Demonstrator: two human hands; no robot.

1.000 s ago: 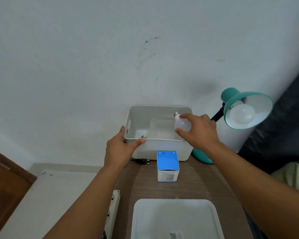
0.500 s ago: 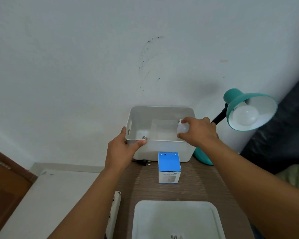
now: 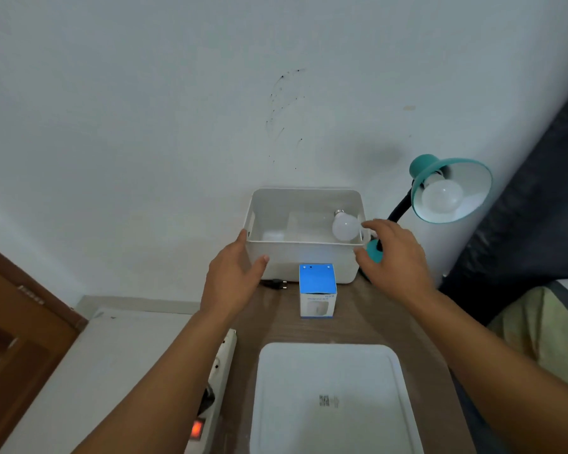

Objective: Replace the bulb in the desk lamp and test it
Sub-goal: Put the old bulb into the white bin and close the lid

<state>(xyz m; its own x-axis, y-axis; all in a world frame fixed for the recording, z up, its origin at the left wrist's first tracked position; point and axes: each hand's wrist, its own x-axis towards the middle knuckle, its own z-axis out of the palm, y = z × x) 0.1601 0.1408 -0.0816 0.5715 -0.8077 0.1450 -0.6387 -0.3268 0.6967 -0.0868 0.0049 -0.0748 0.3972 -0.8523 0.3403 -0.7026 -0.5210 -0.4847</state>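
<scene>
A white bulb (image 3: 345, 227) lies inside the white bin (image 3: 304, 257) at its right end, screw base pointing up and left. My right hand (image 3: 395, 257) hovers open just right of the bin's front corner, holding nothing. My left hand (image 3: 233, 276) is open at the bin's front left corner, thumb near the wall. The teal desk lamp (image 3: 450, 188) stands at the right with an unlit white bulb (image 3: 441, 197) screwed into its shade. A blue and white bulb box (image 3: 317, 290) stands upright in front of the bin.
A white lid or tray (image 3: 333, 401) lies flat on the wooden desk near me. A power strip (image 3: 210, 401) with a lit red switch hangs at the desk's left edge. A black plug (image 3: 274, 284) lies beside the bin. Dark fabric and bedding are at the right.
My right hand let go of the white bulb inside the bin and drew back to the right. My left hand slipped off the bin's rim and opened.
</scene>
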